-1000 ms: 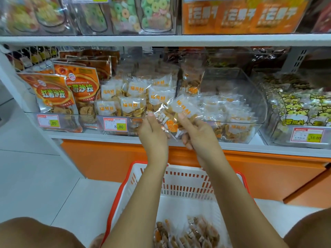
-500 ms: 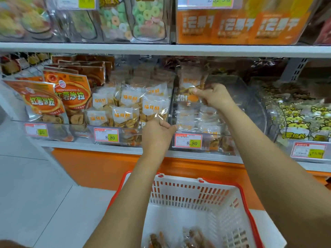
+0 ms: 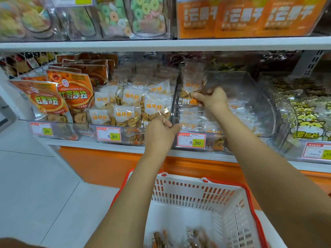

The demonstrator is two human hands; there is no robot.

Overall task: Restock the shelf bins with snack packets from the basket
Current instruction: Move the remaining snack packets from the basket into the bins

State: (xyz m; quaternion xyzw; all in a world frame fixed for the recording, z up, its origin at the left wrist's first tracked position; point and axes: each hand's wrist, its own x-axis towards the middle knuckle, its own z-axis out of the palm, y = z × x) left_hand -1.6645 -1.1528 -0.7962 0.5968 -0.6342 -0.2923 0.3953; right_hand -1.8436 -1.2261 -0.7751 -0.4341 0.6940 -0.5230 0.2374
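Pinching right hand (image 3: 213, 98): snack packet (image 3: 192, 86), inside clear bin (image 3: 250, 86), as half a second ago.
Left hand (image 3: 159, 133): still gripping bin's front corner.
Basket (image 3: 188, 192): few loose packets (image 3: 195, 237) at bottom.

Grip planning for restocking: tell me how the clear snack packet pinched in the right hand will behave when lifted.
The snack packet probably flops: its thin clear film crinkles above the right hand. It is likely light, held by one pinch. The round chips inside look brittle, so squeezing hard may crush them.
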